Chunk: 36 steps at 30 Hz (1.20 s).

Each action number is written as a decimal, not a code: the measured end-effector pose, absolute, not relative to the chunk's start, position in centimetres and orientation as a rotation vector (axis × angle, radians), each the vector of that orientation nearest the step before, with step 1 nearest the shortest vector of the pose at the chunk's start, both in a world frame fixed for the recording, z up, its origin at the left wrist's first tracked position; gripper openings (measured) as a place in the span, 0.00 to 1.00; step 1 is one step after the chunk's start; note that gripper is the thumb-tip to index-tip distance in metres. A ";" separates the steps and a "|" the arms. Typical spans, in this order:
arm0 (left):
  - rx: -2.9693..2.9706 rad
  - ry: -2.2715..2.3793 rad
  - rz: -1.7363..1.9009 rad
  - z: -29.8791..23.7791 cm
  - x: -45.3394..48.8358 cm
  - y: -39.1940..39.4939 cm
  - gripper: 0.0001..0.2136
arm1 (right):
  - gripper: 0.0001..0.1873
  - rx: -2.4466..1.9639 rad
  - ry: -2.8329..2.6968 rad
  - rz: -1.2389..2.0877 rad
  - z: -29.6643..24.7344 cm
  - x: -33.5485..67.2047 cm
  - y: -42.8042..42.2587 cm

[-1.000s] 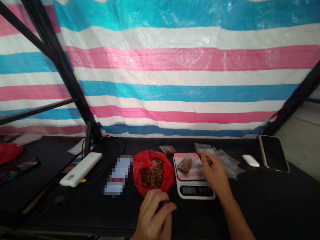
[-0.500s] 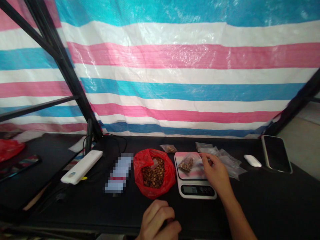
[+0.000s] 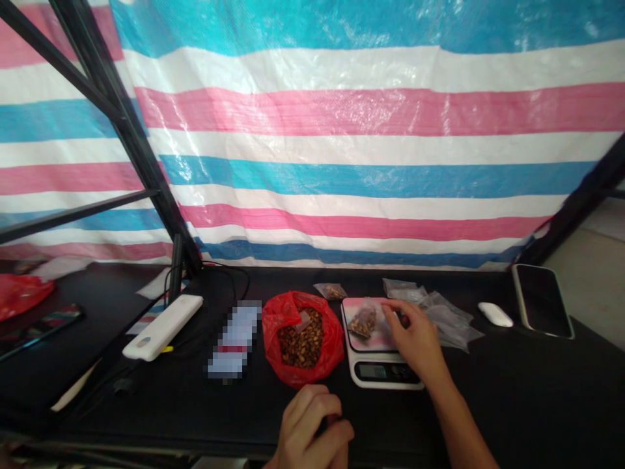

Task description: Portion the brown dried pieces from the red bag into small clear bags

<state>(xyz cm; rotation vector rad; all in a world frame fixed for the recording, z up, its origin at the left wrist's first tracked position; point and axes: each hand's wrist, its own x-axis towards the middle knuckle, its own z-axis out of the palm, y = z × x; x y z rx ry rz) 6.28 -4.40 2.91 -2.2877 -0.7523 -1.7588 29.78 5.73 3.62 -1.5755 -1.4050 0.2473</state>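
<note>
A white kitchen scale (image 3: 383, 371) stands on the black table, with a small clear pouch of brown nuts (image 3: 362, 322) lying on its platform. My right hand (image 3: 413, 339) rests on the platform's right side, its fingertips reaching toward the pouch; the fingers are loosely curled and apart. Left of the scale an open red plastic bag (image 3: 328, 339) holds a heap of brown nuts (image 3: 301, 344). My left hand (image 3: 312, 433) sits near the table's front edge, below the red bag, curled into a fist; what it holds, if anything, is hidden.
Several empty clear pouches (image 3: 446, 316) lie right of the scale, one filled pouch (image 3: 331, 290) behind it. A white mouse (image 3: 495, 314) and a dark phone (image 3: 541, 300) sit far right. A white oblong device (image 3: 163, 327) and cables lie left, by a black metal frame (image 3: 131, 140). A striped tarp (image 3: 371, 143) hangs behind.
My left hand drew back from the red bag toward the table's front edge. My right hand slid slightly left across the scale platform, closer to the pouch.
</note>
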 end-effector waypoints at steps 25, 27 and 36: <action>-1.942 -1.954 -2.713 4.1 5.1 -0.3 0.20 | 0.09 -0.962 -1.465 0.763 7.3 19.3 2.2; -1.904 -1.967 -2.744 4.0 5.0 -0.3 0.21 | 0.10 -0.954 -1.484 0.744 7.4 19.0 2.0; -1.798 -1.934 -2.894 4.5 4.5 -0.3 0.19 | 0.16 -0.981 -1.623 0.712 8.0 18.6 1.2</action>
